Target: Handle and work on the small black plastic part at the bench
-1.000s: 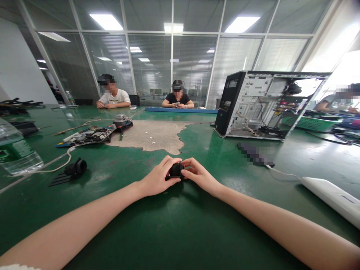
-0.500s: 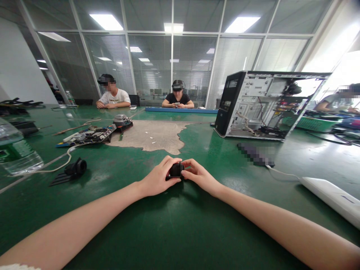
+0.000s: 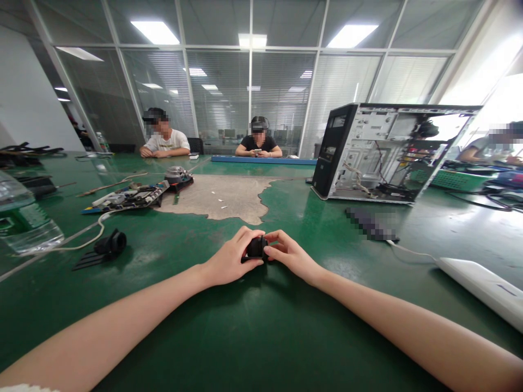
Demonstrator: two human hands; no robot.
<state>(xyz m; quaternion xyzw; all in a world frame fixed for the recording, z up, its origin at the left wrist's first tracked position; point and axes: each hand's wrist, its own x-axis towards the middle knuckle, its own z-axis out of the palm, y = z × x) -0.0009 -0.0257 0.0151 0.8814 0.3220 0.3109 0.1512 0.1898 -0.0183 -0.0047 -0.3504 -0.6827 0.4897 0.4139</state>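
Note:
My left hand (image 3: 230,257) and my right hand (image 3: 291,255) meet over the green table (image 3: 261,326), both closed round a small black part (image 3: 256,247) that rests on the tabletop between them. Fingers and thumbs pinch its sides; most of the part is hidden by them. Both forearms stretch out from the near edge.
An open computer case (image 3: 384,152) stands at the right rear. A circuit board (image 3: 131,197) and fan lie left of a worn patch. A black part with cable (image 3: 108,244), a water bottle (image 3: 22,220) and a white power strip (image 3: 482,286) lie nearby. Other people sit at the far side.

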